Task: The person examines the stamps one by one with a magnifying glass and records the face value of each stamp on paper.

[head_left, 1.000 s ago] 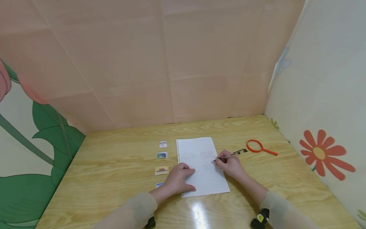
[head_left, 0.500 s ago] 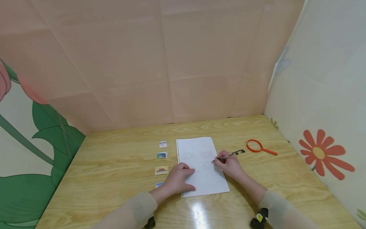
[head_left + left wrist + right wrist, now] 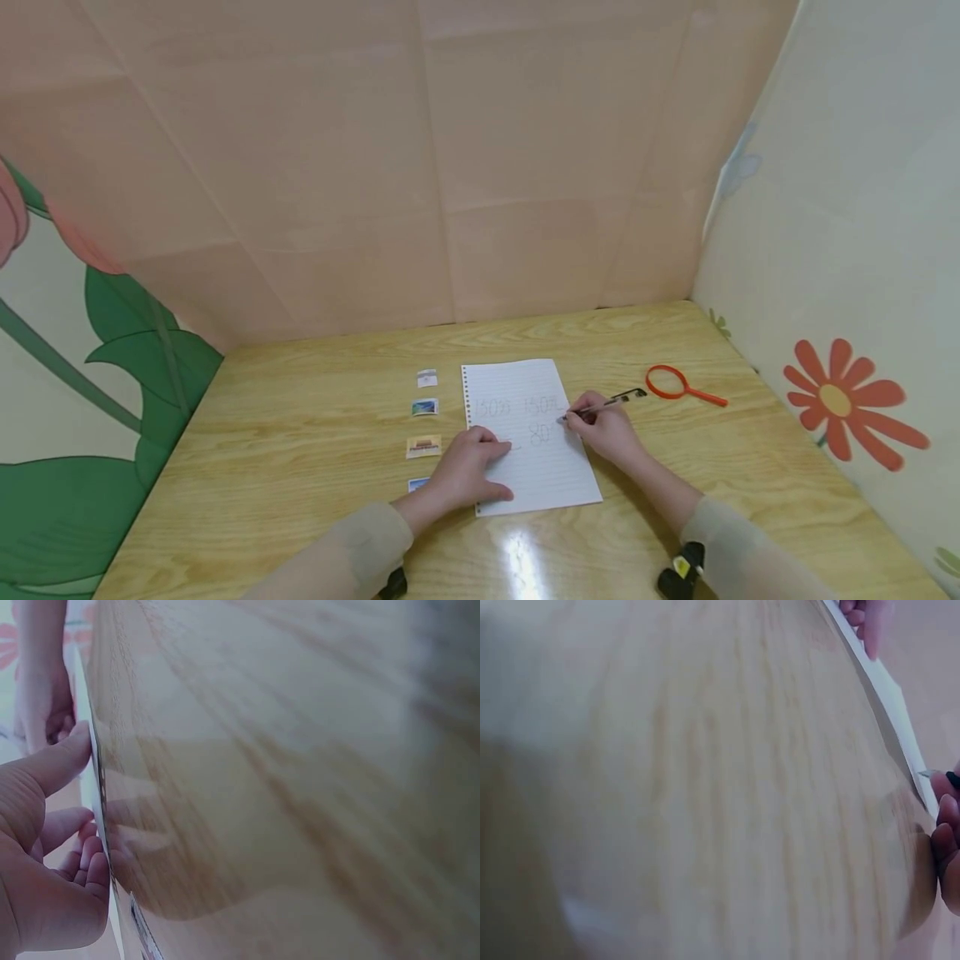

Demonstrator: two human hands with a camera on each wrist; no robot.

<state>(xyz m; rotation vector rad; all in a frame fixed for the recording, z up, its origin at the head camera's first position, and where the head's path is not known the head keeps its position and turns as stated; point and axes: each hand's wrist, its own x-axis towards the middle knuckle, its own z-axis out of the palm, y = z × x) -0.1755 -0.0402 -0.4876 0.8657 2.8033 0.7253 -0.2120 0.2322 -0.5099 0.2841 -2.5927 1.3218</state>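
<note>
A lined sheet of paper [image 3: 536, 489] with punched holes down its left edge lies on the table, bearing handwritten figures that look like 150, 150 and 80. My right hand [image 3: 611, 437] pinches a slim pen [image 3: 618, 400], whose tip is at the paper just right of the 80. In the right wrist view the pen's pointed tip [image 3: 928, 773] shows beside the white sheet. Lower on the page, my left hand [image 3: 468, 467] rests over the holed edge, thumb and fingers spread apart. The left wrist view shows that left hand [image 3: 52, 825] against the sheet's edge.
Left of the paper runs a column of several small stamp-like pictures, including a yellowish one [image 3: 423, 447] and a blue-green one [image 3: 425, 407]; my left hand partly covers the nearest. A red magnifying glass [image 3: 686, 385] lies at right. Cloth-covered walls [image 3: 450, 167] stand behind.
The pen and right fingers shift slightly, down and left, then back up, with the tip staying beside the 80. My left hand and the paper keep their place.
</note>
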